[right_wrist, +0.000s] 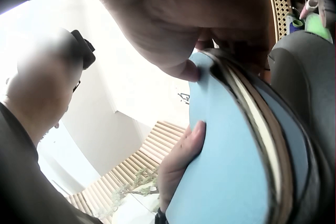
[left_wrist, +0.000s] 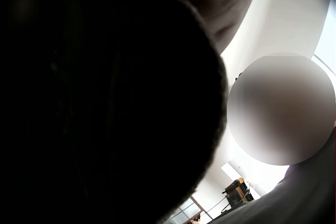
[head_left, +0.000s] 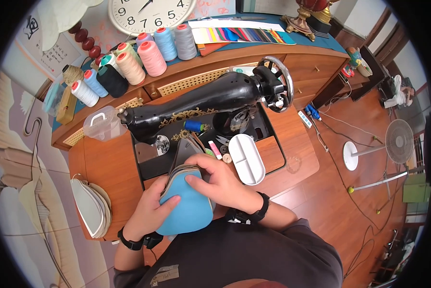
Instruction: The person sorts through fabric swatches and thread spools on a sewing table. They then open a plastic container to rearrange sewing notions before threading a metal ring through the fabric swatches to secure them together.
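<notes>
In the head view both hands hold a stack of thin rounded sheets (head_left: pixel 186 204), light blue on top, with grey, brown and cream layers showing at the edge. My left hand (head_left: pixel 150 209) grips its left side, thumb lying over the blue face. At the upper right edge, my right hand (head_left: pixel 220 180) pinches the layers, thumb on top and fingers behind. The right wrist view shows the layers slightly fanned along one edge of the stack (right_wrist: pixel 220 155). A grey flap (head_left: pixel 189 149) stands just beyond the hands. A dark, fuzzy-edged shape (left_wrist: pixel 115 103) fills much of the left wrist view.
A black sewing machine (head_left: pixel 196 103) stands behind the hands. Right of them lies a white divided tray (head_left: pixel 246 161), near a blue thread spool (head_left: pixel 193 126). Another stack of rounded pieces (head_left: pixel 90 209) lies at left. Thread cones (head_left: pixel 153 58) line the back shelf.
</notes>
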